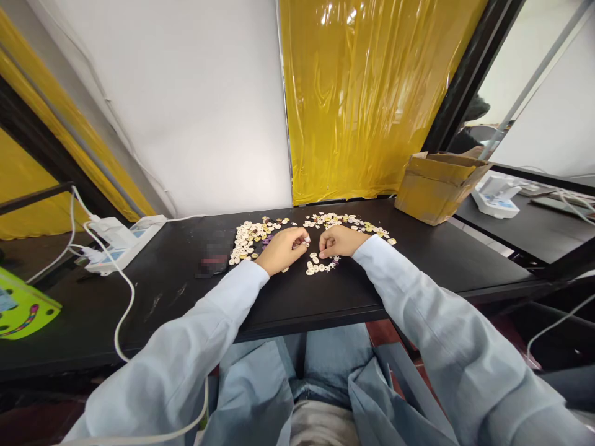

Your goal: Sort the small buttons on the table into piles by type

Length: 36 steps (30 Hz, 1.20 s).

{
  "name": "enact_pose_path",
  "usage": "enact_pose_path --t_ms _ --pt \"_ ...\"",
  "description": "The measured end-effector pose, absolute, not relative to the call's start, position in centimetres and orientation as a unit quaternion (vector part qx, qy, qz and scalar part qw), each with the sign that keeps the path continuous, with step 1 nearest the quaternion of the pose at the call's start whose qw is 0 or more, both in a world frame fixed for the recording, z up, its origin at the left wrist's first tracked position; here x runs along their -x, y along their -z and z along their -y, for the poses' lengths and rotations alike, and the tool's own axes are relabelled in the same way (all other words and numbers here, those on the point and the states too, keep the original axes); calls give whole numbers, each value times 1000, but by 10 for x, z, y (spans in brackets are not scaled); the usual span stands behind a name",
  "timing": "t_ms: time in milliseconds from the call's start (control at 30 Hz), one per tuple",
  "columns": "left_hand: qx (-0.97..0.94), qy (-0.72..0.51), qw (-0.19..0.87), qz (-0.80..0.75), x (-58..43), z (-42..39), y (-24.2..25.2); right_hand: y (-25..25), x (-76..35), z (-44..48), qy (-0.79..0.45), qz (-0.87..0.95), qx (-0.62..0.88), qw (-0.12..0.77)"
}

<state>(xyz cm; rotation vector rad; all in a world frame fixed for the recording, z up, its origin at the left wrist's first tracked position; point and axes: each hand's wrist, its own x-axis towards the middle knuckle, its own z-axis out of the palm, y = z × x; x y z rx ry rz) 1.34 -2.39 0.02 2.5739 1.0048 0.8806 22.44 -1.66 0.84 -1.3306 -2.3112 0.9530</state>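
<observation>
My left hand (284, 249) is closed in a pinch just above the black table, with a small pale button (307, 240) at its fingertips. Facing it from the right, my right hand (338, 240) has its fingers curled together; whatever they hold is too small or hidden. Below and between the hands lies a short curved row of cream buttons (316, 267), with a purple one and some thin pale strands at its right end. A wide pile of cream, yellowish and purple buttons (244, 240) spreads beside my left hand. More loose buttons (329, 218) lie behind my right hand.
Left of the pile lies a dark flat object (214, 257), partly blurred. A white power strip (125, 244) with plugs and cables stands farther left, near a bright green item (28, 306). An open cardboard box (434, 189) stands at the back right, beside a yellow plastic curtain (362, 105).
</observation>
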Motion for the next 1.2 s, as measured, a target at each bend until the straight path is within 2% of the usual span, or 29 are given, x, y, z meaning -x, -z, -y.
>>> enact_pose_path --t_ms 300,500,600,867,967,1200 --pt "-863 -351 138 -336 -11 19 0 -12 -228 18 -336 806 464 152" --pt "-844 -368 203 -334 -10 20 1 -12 -230 16 -359 801 460 137" --pt "-818 -374 269 -344 -11 20 2 -9 -229 14 -359 797 467 135" --pt "-752 -425 383 -327 -12 17 7 -6 -230 11 -349 805 450 168" --pt "-744 -429 392 -329 -12 17 6 -8 -229 13 -366 785 458 200" --pt "-764 -414 369 -331 -14 21 3 -7 -218 12 -376 724 436 379"
